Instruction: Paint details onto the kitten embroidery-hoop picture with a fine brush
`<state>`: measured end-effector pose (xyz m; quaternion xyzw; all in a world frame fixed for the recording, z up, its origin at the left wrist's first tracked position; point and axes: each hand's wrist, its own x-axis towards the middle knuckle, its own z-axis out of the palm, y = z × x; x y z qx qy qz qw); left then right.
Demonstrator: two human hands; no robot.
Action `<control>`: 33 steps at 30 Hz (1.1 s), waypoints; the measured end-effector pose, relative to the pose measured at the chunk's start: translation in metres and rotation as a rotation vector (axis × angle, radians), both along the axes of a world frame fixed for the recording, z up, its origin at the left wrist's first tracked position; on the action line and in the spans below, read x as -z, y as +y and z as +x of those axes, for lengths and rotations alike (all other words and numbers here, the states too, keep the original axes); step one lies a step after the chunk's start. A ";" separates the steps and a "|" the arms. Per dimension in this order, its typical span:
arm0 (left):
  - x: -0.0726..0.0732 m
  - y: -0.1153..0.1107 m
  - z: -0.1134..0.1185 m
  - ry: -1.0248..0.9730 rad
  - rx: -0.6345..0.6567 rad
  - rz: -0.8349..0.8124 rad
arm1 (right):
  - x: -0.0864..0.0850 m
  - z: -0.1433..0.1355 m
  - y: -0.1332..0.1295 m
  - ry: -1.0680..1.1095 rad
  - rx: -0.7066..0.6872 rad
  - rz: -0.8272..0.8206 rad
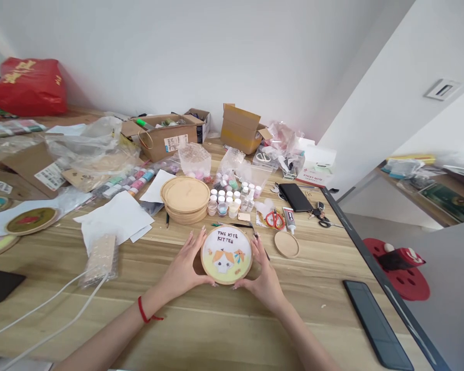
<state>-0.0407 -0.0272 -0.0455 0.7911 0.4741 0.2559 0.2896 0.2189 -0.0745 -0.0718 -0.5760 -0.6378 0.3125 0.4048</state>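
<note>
Between my hands is a round wooden-rimmed plaque (227, 255) painted with a cat and the words "THE KITE KITTEN". My left hand (185, 260) grips its left edge, thumb at the bottom rim and fingers along the upper left. My right hand (265, 275) grips the right edge the same way, thumb below and fingers up the side. Just beyond the plaque lie thin brushes (239, 225). A stack of round wooden discs (185, 195) stands behind it to the left, with small white-capped paint jars (222, 197) beside the stack.
To the right lie red-handled scissors (274, 219), a tube (289, 220), a shallow wooden dish (286, 244), a black notebook (295, 197) and a phone (377, 324). White papers (114, 219), a wrapped pack (100, 257) and white cables (62, 291) are left. Cardboard boxes (166, 136) line the back.
</note>
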 end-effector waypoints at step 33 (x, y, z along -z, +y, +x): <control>-0.003 0.004 -0.004 -0.052 -0.018 0.108 | -0.006 0.001 0.012 -0.018 -0.050 0.095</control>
